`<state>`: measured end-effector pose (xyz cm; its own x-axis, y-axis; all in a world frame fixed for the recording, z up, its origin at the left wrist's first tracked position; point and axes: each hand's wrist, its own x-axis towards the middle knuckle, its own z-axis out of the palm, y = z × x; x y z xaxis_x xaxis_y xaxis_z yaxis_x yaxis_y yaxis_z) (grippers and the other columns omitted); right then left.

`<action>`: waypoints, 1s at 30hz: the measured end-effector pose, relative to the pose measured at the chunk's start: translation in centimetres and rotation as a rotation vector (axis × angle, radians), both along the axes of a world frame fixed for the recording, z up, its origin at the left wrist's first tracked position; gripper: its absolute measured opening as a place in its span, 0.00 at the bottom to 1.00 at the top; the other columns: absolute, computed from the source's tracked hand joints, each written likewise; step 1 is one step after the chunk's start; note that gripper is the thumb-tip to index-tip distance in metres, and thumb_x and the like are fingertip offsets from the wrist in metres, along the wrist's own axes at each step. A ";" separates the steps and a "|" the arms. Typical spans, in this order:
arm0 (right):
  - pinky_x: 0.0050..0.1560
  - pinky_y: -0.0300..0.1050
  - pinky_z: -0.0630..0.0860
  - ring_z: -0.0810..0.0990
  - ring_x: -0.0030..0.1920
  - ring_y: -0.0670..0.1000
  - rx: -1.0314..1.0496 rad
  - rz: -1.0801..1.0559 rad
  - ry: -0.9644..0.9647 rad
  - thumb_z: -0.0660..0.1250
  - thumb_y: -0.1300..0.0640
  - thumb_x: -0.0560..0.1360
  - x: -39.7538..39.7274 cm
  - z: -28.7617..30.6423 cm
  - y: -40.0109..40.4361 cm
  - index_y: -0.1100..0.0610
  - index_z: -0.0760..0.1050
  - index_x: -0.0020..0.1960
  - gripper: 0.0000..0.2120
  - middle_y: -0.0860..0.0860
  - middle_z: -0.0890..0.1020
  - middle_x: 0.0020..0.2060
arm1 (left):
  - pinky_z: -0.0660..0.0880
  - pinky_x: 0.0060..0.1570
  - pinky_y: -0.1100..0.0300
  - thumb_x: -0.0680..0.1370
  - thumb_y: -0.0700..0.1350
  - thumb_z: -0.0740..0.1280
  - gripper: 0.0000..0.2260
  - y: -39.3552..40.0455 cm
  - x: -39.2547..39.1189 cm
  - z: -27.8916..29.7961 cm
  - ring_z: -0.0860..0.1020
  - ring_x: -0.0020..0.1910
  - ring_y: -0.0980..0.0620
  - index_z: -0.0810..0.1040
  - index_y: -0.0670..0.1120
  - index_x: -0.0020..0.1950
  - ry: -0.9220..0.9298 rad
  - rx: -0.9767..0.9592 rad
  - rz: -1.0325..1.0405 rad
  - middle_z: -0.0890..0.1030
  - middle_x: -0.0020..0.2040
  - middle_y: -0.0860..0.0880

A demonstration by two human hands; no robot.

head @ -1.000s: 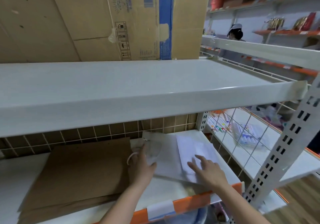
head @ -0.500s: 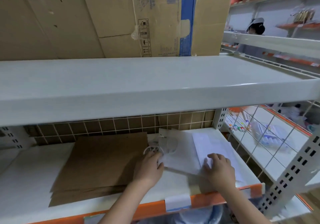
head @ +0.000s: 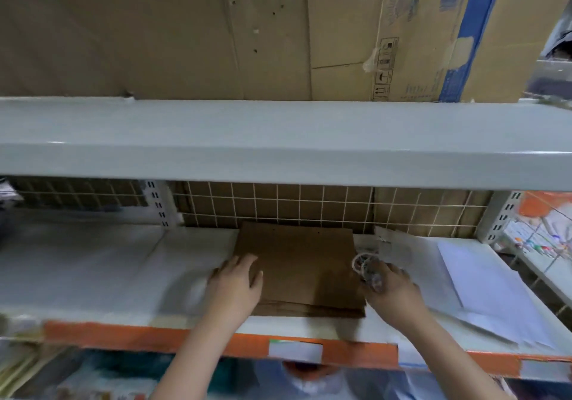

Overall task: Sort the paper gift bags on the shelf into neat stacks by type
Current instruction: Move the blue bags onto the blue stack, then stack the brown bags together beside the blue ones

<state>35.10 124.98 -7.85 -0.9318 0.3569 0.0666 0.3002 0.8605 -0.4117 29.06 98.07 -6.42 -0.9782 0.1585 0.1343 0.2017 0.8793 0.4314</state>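
Fingers (head: 247, 262) of the left hand (head: 236, 285) are pressing flat on the brown paper bag stack (head: 300, 269), squaring it; right hand (head: 390, 291) fingers' grip is too blurred to tell.

Left hand (head: 236, 282) lies flat, fingers spread; right hand (head: 388, 288) curls, both forearms reaching forward.

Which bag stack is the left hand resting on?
The flat brown kraft paper bag stack at shelf centre; the left hand lies on its left edge. The white paper bags lie further right.
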 end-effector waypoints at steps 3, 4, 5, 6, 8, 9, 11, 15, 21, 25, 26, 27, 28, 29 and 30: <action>0.61 0.50 0.69 0.69 0.66 0.56 0.021 0.051 -0.074 0.60 0.44 0.76 -0.6 0.3 -5.0 0.47 0.66 0.67 0.21 0.51 0.71 0.67 | 0.72 0.59 0.54 0.80 0.53 0.57 0.18 -5.5 0.1 0.3 0.74 0.62 0.50 0.68 0.53 0.71 0.035 -0.066 0.020 0.74 0.66 0.50; 0.61 0.50 0.70 0.69 0.66 0.57 0.035 0.061 -0.095 0.60 0.44 0.76 -0.7 0.5 -6.8 0.48 0.66 0.67 0.21 0.52 0.71 0.67 | 0.71 0.59 0.54 0.81 0.52 0.57 0.18 -7.4 0.1 0.4 0.74 0.62 0.50 0.68 0.53 0.70 0.036 -0.089 0.025 0.74 0.66 0.51; 0.62 0.51 0.69 0.68 0.67 0.57 0.047 0.068 -0.110 0.60 0.43 0.76 -0.8 0.7 -8.6 0.48 0.66 0.67 0.22 0.52 0.70 0.67 | 0.70 0.59 0.55 0.81 0.52 0.56 0.18 -9.4 0.2 0.4 0.74 0.62 0.50 0.68 0.53 0.70 0.041 -0.106 0.034 0.74 0.66 0.51; 0.63 0.51 0.68 0.67 0.68 0.58 0.057 0.074 -0.121 0.60 0.43 0.76 -0.9 0.9 -10.5 0.49 0.65 0.69 0.23 0.52 0.69 0.68 | 0.70 0.59 0.55 0.81 0.52 0.56 0.18 -11.4 0.2 0.4 0.74 0.62 0.50 0.68 0.53 0.70 0.052 -0.119 0.045 0.74 0.66 0.51; 0.64 0.52 0.67 0.66 0.69 0.58 0.060 0.091 -0.115 0.59 0.43 0.77 -1.2 1.2 -14.5 0.49 0.63 0.70 0.23 0.52 0.68 0.69 | 0.69 0.59 0.55 0.81 0.52 0.56 0.18 -15.9 0.5 0.4 0.74 0.62 0.50 0.68 0.53 0.70 0.062 -0.133 0.062 0.74 0.66 0.51; 0.63 0.52 0.67 0.67 0.68 0.57 0.049 0.097 -0.100 0.59 0.43 0.78 -1.2 1.3 -16.0 0.49 0.64 0.70 0.23 0.51 0.69 0.69 | 0.69 0.60 0.55 0.81 0.53 0.56 0.18 -17.5 0.6 0.5 0.74 0.62 0.50 0.68 0.53 0.70 0.062 -0.134 0.073 0.74 0.66 0.51; 0.64 0.52 0.66 0.67 0.69 0.57 0.037 0.114 -0.093 0.59 0.43 0.78 -1.2 1.4 -19.3 0.49 0.63 0.71 0.24 0.51 0.69 0.70 | 0.69 0.60 0.55 0.81 0.53 0.56 0.18 -21.2 0.8 0.7 0.74 0.62 0.50 0.68 0.53 0.70 0.060 -0.166 0.095 0.74 0.66 0.52; 0.65 0.52 0.66 0.66 0.69 0.55 0.046 0.142 -0.104 0.58 0.43 0.78 -1.7 1.3 -26.7 0.50 0.62 0.72 0.24 0.51 0.69 0.69 | 0.71 0.55 0.53 0.79 0.51 0.60 0.16 -29.6 1.1 0.8 0.78 0.57 0.48 0.74 0.51 0.65 0.113 -0.190 0.137 0.79 0.59 0.51; 0.66 0.53 0.65 0.65 0.70 0.53 -0.024 0.247 -0.082 0.60 0.44 0.78 -2.8 0.9 -36.0 0.45 0.62 0.71 0.23 0.47 0.68 0.69 | 0.77 0.34 0.54 0.68 0.51 0.62 0.13 -40.2 1.6 0.5 0.82 0.34 0.44 0.81 0.49 0.46 0.147 -0.233 0.245 0.82 0.36 0.48; 0.66 0.50 0.64 0.65 0.70 0.52 -0.022 0.308 -0.103 0.60 0.44 0.78 -4.6 0.5 -40.9 0.45 0.62 0.71 0.23 0.47 0.68 0.70 | 0.75 0.40 0.50 0.70 0.51 0.66 0.11 -45.3 1.8 0.7 0.82 0.40 0.42 0.81 0.50 0.49 0.099 -0.192 0.343 0.83 0.40 0.47; 0.66 0.50 0.64 0.65 0.70 0.52 -0.028 0.318 -0.108 0.60 0.44 0.78 -5.2 0.5 -42.0 0.45 0.62 0.71 0.23 0.47 0.68 0.70 | 0.75 0.41 0.50 0.70 0.49 0.70 0.10 -46.5 1.7 0.5 0.82 0.41 0.41 0.81 0.49 0.50 0.096 -0.172 0.364 0.83 0.41 0.46; 0.66 0.50 0.64 0.65 0.70 0.52 -0.032 0.327 -0.112 0.60 0.45 0.78 -5.8 0.3 -43.1 0.45 0.62 0.71 0.23 0.47 0.68 0.70 | 0.75 0.41 0.49 0.70 0.48 0.72 0.10 -47.7 1.5 0.2 0.82 0.41 0.41 0.81 0.49 0.50 0.094 -0.167 0.381 0.83 0.41 0.46; 0.66 0.50 0.64 0.65 0.70 0.52 -0.030 0.336 -0.119 0.60 0.45 0.78 -6.4 0.2 -44.0 0.45 0.61 0.71 0.23 0.47 0.67 0.70 | 0.75 0.40 0.49 0.70 0.47 0.72 0.10 -48.7 1.2 0.1 0.82 0.41 0.41 0.81 0.49 0.49 0.092 -0.170 0.391 0.83 0.41 0.46; 0.66 0.50 0.65 0.65 0.70 0.52 -0.023 0.347 -0.128 0.59 0.45 0.78 -7.0 0.1 -44.9 0.45 0.61 0.72 0.23 0.47 0.67 0.70 | 0.75 0.41 0.50 0.70 0.49 0.70 0.10 -49.7 0.8 -0.2 0.82 0.41 0.41 0.81 0.49 0.50 0.092 -0.167 0.405 0.83 0.41 0.46; 0.66 0.50 0.65 0.65 0.70 0.52 -0.015 0.358 -0.138 0.59 0.45 0.78 -7.8 -0.1 -45.8 0.45 0.61 0.72 0.23 0.47 0.67 0.71 | 0.75 0.41 0.50 0.71 0.50 0.67 0.11 -50.8 0.4 -0.4 0.82 0.42 0.41 0.81 0.49 0.51 0.096 -0.162 0.426 0.83 0.41 0.47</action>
<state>27.32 79.14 -8.00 -0.9975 0.0071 -0.0708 0.0351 0.9149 -0.4022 29.43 47.30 -6.80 -0.9450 -0.2286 0.2341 -0.1602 0.9471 0.2783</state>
